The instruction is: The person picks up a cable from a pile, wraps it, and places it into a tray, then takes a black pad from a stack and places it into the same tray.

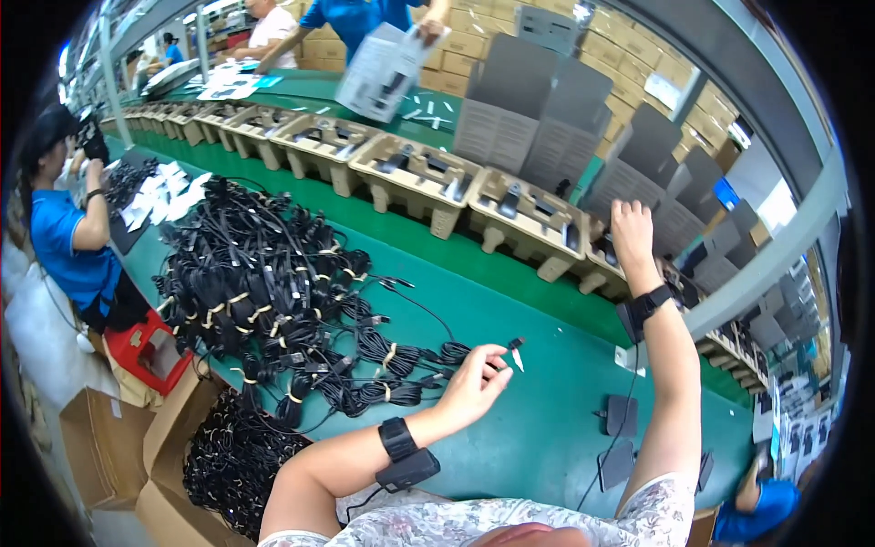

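A: Start at the left edge.

B: Co-worker (66, 242) in blue, beside a red stool (150, 351). Below, open carton (105, 447), loaded with black cables (239, 469).

A: Next?

B: Large heap of cable bundles (264, 273), black, many tied with pale bands, on the green table (510, 424).

A: Left hand?

B: Left hand (474, 387) just right of the heap's near end. Fingers half curled, thumb near forefinger. Dark connector (517, 343) with a white piece shows just past the fingertips; whether gripped, cannot tell.

A: Beyond it?

B: Row of tan moulded trays (444, 221), upper left to right, dark parts in the recesses. Grey panels (499, 146) stand upright behind.

A: Two flat black blocks (622, 415) noted on the table, left of the right forearm.

B: Agreed. Right hand (633, 237) at a tray farther along the row, fingers bent, undersides hidden. Opening and any hold: cannot tell. Black band (652, 301) on that wrist.
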